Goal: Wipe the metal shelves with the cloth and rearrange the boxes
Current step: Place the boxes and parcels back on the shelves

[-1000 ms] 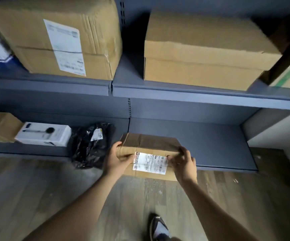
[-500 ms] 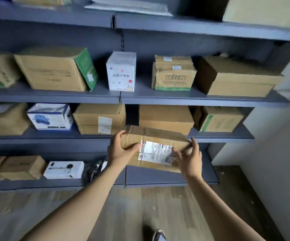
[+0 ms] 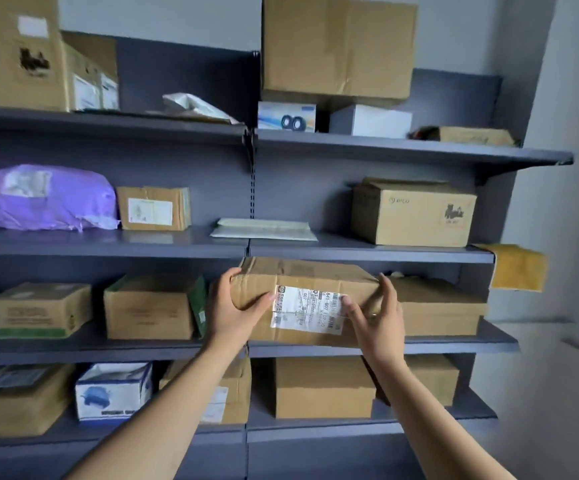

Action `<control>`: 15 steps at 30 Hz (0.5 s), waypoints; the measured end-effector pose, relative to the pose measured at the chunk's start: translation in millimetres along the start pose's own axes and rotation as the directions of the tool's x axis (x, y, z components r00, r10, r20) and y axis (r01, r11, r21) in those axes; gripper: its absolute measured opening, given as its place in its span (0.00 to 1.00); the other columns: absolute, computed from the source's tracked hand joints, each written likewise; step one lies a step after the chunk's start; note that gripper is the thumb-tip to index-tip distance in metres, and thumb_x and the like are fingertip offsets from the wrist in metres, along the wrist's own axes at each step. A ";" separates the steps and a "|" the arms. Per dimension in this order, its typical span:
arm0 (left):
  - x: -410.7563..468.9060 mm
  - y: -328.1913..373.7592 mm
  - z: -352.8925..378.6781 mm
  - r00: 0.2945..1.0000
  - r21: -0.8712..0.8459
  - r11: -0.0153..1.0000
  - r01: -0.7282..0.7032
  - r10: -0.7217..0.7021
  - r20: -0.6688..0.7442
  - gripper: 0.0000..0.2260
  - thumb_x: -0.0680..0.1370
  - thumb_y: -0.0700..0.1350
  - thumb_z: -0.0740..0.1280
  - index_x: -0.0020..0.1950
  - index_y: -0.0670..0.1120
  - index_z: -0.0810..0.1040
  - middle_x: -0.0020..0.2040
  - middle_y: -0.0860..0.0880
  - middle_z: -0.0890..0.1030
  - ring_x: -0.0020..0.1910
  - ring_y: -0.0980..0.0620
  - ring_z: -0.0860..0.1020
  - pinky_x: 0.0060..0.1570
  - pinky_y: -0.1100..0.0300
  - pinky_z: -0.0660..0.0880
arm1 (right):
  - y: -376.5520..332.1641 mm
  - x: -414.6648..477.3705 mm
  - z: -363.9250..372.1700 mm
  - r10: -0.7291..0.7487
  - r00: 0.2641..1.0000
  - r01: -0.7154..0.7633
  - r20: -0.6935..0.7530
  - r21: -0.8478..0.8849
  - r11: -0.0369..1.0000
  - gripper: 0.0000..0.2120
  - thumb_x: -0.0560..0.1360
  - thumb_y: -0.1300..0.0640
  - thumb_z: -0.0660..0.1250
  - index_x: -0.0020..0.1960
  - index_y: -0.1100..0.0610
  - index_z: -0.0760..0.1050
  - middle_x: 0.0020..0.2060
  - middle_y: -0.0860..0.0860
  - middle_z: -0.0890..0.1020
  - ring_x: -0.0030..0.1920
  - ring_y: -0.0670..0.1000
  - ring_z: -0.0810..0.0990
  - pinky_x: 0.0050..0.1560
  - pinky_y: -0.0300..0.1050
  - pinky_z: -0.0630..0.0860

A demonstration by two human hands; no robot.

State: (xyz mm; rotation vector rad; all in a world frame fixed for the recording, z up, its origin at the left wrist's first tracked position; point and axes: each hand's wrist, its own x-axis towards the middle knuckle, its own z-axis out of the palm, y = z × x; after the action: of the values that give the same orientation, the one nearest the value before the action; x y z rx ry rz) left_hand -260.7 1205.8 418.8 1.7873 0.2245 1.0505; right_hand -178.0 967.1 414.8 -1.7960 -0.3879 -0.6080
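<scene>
Metal shelves (image 3: 108, 247): view is now on the mid tiers, vs the floor-level tier 1 s ago. Labelled box (image 3: 302, 271) has come up too: off the bottom shelf, now held in air in front of the shelf edges. Left hand (image 3: 236, 306) and right hand (image 3: 378, 317) grip its ends, fingers curled round, right thumb at the label (image 3: 307, 308). Prob. a rearrange step, box bound for a higher slot. Yellow cloth (image 3: 518, 266) hangs at right, untouched.

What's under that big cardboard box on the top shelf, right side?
The big box seems to sit on two small ones: a blue-and-white box and a plain white box. The dark gap between them hides anything farther back.
</scene>
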 end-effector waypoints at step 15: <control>115.4 40.6 20.2 0.987 0.011 0.989 -0.148 0.149 -0.054 0.37 0.61 0.67 0.76 0.66 0.64 0.67 0.66 0.55 0.73 0.65 0.52 0.72 0.63 0.50 0.73 | -36.7 120.1 29.2 -0.165 0.983 0.168 -0.075 0.032 0.985 0.39 0.74 0.40 0.73 0.79 0.48 0.60 0.74 0.51 0.70 0.73 0.53 0.70 0.65 0.53 0.72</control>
State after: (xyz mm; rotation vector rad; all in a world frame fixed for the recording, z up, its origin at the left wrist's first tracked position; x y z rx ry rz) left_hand -188.3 1239.6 513.6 1.8049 0.1294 1.2062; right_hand -94.4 1001.1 507.0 -1.7105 -0.5003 -0.7752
